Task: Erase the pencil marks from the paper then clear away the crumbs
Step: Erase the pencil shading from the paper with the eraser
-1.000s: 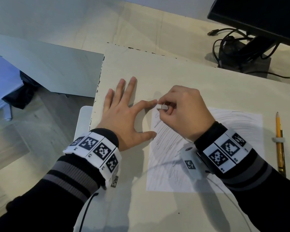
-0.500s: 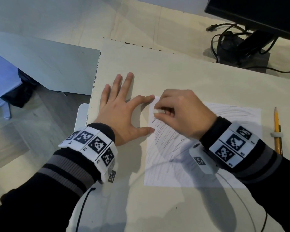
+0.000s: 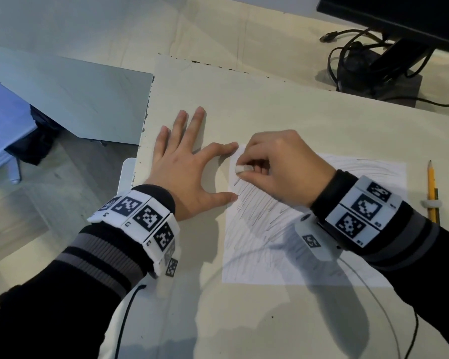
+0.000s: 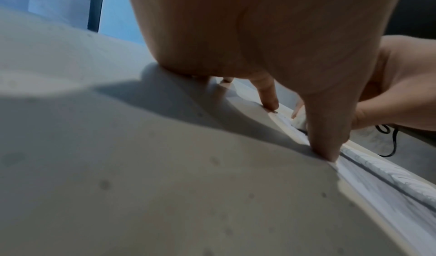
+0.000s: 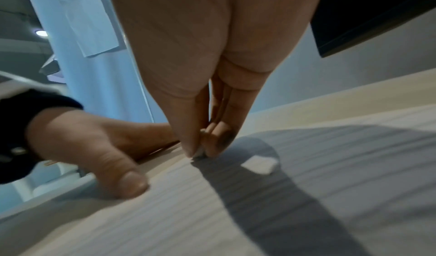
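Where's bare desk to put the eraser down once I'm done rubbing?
Free: desk below the paper, between both sleeves; also beyond the right hand toward the monitor stand. Crowded: left hand at the paper's left edge, pencil right.

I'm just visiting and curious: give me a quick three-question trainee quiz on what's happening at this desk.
1. True or false: the left hand lies flat, its thumb and forefinger at the paper's edge.
2. What does the right hand pinch? A) pencil B) eraser C) cable
3. Fill in: the pencil lies to the ___ of the paper.

Key: 1 true; 2 B, the white eraser; 3 right.
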`<state>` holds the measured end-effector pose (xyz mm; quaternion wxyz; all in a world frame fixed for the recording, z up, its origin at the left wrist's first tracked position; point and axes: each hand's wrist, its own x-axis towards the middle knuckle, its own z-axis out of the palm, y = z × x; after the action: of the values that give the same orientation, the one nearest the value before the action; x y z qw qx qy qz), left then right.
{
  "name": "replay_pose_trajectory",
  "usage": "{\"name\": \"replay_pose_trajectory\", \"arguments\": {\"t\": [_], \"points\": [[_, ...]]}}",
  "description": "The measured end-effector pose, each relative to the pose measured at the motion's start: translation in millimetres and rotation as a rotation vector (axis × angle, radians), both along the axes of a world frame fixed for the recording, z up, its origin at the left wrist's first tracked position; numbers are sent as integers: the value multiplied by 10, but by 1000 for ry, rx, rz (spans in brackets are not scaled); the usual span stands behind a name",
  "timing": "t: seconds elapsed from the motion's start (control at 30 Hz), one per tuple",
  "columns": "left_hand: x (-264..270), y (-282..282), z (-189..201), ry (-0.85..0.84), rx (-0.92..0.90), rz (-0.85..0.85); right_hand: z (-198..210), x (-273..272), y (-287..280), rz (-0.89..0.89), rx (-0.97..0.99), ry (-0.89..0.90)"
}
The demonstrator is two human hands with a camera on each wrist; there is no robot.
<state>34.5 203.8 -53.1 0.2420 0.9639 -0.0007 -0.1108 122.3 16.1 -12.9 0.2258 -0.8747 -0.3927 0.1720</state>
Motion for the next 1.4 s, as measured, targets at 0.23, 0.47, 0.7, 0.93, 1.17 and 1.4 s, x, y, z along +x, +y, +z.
{"name": "replay_pose_trajectory", "arguments": {"t": [0.23, 0.47, 0.7, 0.93, 1.17, 1.4], "points": [[-4, 3, -8, -6, 6, -3, -8, -24, 35, 28, 1, -4], [-16, -2, -20, -22, 0, -5, -16, -32, 35, 29, 9, -9], [-5, 1, -21, -17, -5, -5, -39, -98, 69, 31, 20, 1], [-5, -4, -5, -14, 6, -5, -56, -92, 57, -88, 34, -18], [-2, 5, -19, -16, 22, -12, -11, 128, 37, -269, 9, -71], [-4, 0, -26, -23, 15, -11, 14, 139, 65, -275, -12, -60]]}}
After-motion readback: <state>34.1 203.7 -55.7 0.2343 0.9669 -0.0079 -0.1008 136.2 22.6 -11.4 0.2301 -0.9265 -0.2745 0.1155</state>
